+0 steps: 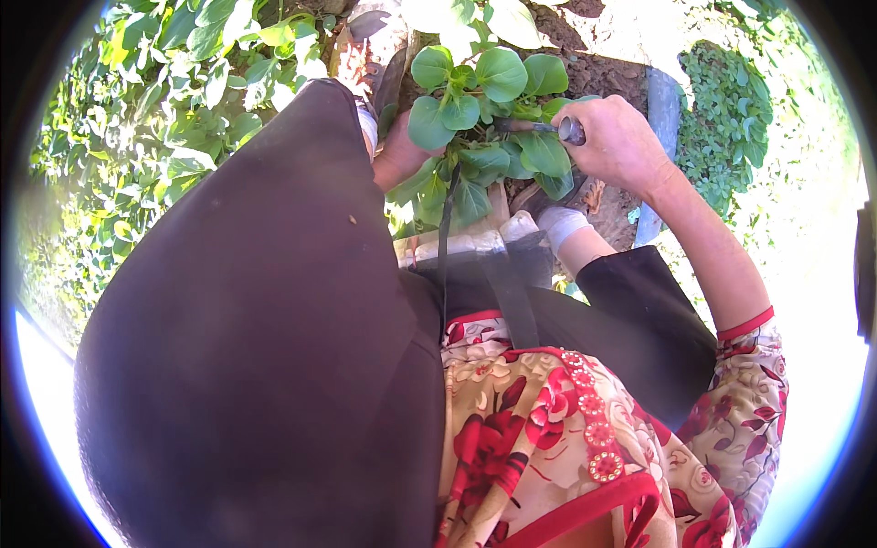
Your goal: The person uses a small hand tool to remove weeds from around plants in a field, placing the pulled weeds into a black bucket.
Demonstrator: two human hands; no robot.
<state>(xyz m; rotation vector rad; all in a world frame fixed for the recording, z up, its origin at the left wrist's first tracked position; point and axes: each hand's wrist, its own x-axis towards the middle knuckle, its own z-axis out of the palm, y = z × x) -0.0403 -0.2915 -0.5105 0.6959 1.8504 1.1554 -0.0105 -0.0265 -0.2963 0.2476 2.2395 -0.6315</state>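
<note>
A leafy green plant (501,75) with rounded leaves stands between my two hands. My right hand (610,139) is closed around a hand tool (572,131) with a round metal end. Its narrow shaft points left into the leaves, and whatever is at its far end is hidden there. On the plant's left side is my left hand (404,153), low among the stems. Leaves cover its fingers, so its grip does not show.
My dark-trousered knee (247,301) fills the left side. Dense leafy plants (215,59) grow at the far left, more low greenery (726,119) at the right. A grey strip (662,128) edges the brown soil (607,46). My shoe and white sock (559,224) are just below the plant.
</note>
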